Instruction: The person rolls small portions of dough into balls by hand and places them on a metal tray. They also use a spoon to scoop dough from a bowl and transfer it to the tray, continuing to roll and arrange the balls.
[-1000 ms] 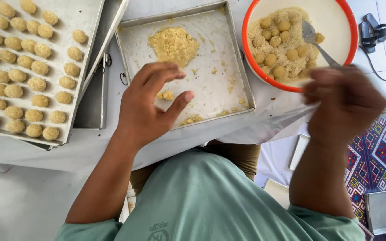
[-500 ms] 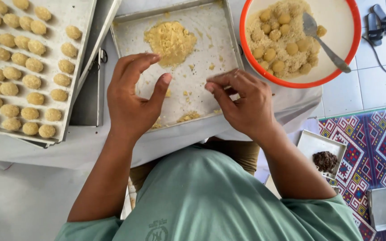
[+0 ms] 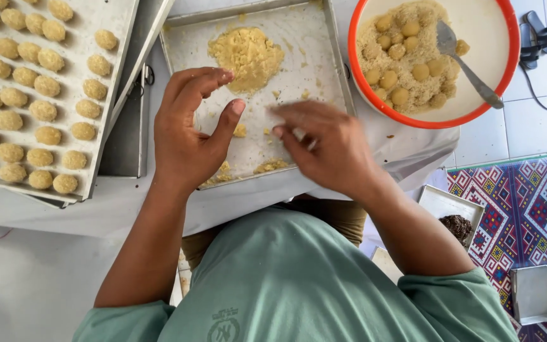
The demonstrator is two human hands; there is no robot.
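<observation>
- Hands first: our left hand [image 3: 188, 136] hovers over the near-left part of the shallow square metal tray [image 3: 314, 60], fingers curled and thumb spread apart, a wide cupped shape with nothing clearly held.
- Our right hand [image 3: 324, 149] is just beside it over the tray's near edge, blurred; its fingers point toward the left hand, and we cannot tell whether they pinch anything.
- A flattened heap of yellow crumbly dough [image 3: 246, 54] lies in the far middle of that tray, apart from both hands, with loose crumbs scattered nearer us.
- To our left, a long white tray [image 3: 118, 38] carries rows of small round yellow dough balls [image 3: 39, 111].
- To our right, an orange-rimmed white bowl [image 3: 504, 69] holds more balls in crumbs, with a metal spoon [image 3: 470, 66] resting inside.
- A small white dish of dark filling [image 3: 457, 225] sits near our right elbow.
</observation>
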